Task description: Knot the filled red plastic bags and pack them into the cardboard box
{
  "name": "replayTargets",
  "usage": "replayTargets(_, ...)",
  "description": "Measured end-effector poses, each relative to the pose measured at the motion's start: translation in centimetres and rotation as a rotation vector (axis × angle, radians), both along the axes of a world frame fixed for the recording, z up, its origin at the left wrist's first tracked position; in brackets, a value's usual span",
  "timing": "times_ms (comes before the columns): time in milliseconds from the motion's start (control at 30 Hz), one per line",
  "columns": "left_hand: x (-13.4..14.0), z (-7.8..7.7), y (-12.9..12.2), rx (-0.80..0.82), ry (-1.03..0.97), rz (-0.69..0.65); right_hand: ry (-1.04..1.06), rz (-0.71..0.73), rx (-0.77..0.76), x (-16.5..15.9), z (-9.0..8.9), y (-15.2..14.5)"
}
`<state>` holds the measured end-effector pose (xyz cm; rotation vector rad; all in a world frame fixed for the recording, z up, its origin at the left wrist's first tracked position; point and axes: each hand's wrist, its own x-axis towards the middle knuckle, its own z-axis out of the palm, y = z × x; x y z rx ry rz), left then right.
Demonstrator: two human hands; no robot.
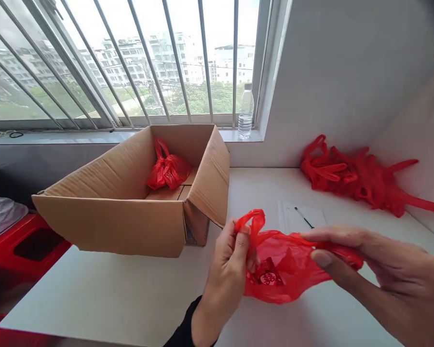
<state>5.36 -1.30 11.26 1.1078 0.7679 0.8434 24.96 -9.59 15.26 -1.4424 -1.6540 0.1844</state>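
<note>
A thin red plastic bag [292, 270] hangs between my two hands above the white table. My left hand [229, 265] is closed on one of its handle loops. On the other side, my right hand [361, 265] pinches the bag's rim between thumb and fingers. Through the open mouth shows a small dark red packet [269, 273] with a pale round print; its kind I cannot make out. Left of the hands stands an open cardboard box [119, 224]. Inside it, toward the back, sits another red plastic bag [169, 168], filled and gathered at the top.
A heap of red plastic bags [358, 173] lies at the back right against the wall. Behind my hands are a pen [304, 218] and a sheet of paper. A water bottle [245, 112] stands on the sill by the barred window. A red stool [36, 241] is at the left.
</note>
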Motion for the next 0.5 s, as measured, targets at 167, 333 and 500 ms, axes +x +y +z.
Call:
replayTargets(167, 0.4, 1.9, -0.9, 0.201, 0.246, -0.256, 0.077, 0.207, -0.08, -1.4, 1.3, 1.3)
replayTargets(333, 1.3, 2.9, -1.4, 0.425, 0.481, -0.482, 0.064, 0.332, -0.069, -2.0, 1.9, 2.2)
replayTargets(500, 0.2, 1.9, -0.1, 0.256, 0.284, -0.325, 0.195, 0.157, -0.004, -1.0, 1.8, 2.1)
